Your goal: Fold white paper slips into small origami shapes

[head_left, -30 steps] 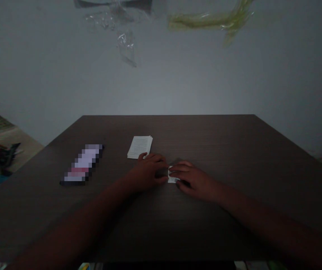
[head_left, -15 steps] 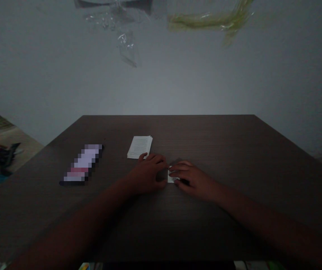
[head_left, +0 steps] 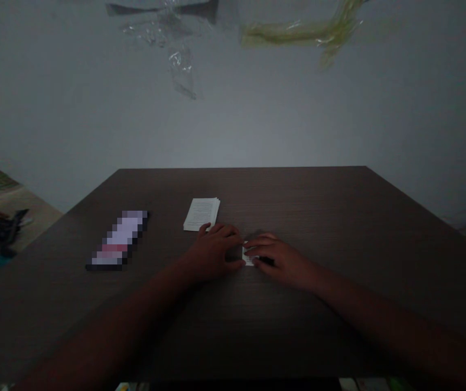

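The left hand (head_left: 212,252) and right hand (head_left: 281,263) hold a small folded white paper (head_left: 248,256) pinched between their fingers on the dark wooden table (head_left: 338,217). A slack pinch could let it slip or spring open, just short of the white printed sheet stack (head_left: 201,214).

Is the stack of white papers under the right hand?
No, the stack of white papers lies on the table beyond the left hand; the right hand touches a small white paper.

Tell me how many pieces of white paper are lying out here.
2. A stack of printed paper sheets lies just beyond the left hand; a small white paper piece sits between the left hand and the right hand. Others may be hidden beneath the hands.
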Motion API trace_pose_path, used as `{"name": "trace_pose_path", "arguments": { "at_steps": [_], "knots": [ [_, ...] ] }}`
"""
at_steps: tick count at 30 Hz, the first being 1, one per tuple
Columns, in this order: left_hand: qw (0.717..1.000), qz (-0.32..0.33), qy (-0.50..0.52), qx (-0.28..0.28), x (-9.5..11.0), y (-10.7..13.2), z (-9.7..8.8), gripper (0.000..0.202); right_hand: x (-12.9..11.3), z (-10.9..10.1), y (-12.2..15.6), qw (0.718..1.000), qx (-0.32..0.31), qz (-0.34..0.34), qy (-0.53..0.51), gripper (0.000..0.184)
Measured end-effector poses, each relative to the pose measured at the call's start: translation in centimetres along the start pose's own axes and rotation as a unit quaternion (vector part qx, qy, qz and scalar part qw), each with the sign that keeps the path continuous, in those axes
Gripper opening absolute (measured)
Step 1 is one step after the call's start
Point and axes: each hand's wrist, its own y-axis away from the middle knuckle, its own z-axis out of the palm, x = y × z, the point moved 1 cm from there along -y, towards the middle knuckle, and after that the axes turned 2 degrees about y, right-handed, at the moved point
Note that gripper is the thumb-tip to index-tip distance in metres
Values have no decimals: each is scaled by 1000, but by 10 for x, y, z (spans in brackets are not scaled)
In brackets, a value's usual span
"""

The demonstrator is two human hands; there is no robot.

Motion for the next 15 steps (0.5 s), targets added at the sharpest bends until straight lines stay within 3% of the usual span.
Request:
{"name": "trace_pose_path", "arguments": {
  "at_steps": [7,15],
  "knots": [
    [1000,-4,-9,-11,1,0,-2,39,11,2,-2,1000,0,7,-18,29],
    [999,-9,-25,-19,4,-2,-4,41,18,-6,-2,999,-43,14,-24,35]
  ]
}}
